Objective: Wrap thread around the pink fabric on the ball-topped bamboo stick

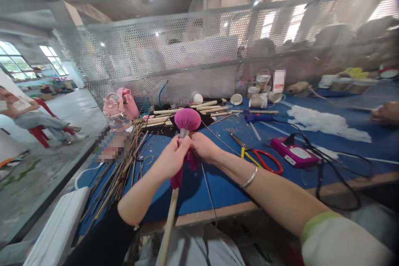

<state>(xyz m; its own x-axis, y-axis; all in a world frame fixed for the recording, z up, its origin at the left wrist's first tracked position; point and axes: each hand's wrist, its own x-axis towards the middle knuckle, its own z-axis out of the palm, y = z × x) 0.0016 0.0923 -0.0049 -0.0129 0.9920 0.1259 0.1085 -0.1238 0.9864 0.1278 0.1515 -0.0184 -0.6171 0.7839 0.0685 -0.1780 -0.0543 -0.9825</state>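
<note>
— What's over on your left?

— A person (31, 116) sits on a red chair beyond the counter (224, 191), partly blurred. Nearer me is a white box (59, 224), cut off by the frame. Next come a heap of thin sticks (121, 170) and a pink bottle (120, 110). A patch beside the sticks is blurred out, and I can't tell what lies there.

— And your hands?

— My left hand (173, 156) has its grip closed round the pink cloth (177, 179) where it gathers on a long stick (170, 216). The cloth's tail hangs out below my fist, and the stick runs off the bottom of the frame. Above my fingers the cloth swells into a ball (187, 119), held up over the middle of the counter. My right hand (202, 146) pinches the same neck from the other side, touching the left. A grey band under the ball is half hidden by my fingers. A bracelet (250, 177) sits on that wrist.

— Anything readable further right?

— No. There are scissors (264, 160) with red handles and a pink device (293, 153) with a black cable (330, 174). The device's white label is too small to read. Behind them are rolls (260, 95) and a tag (279, 80) that is blurred. Then comes a white sheet (324, 122), and someone else's hand (386, 112) at the edge, blurred and cut off.
</note>
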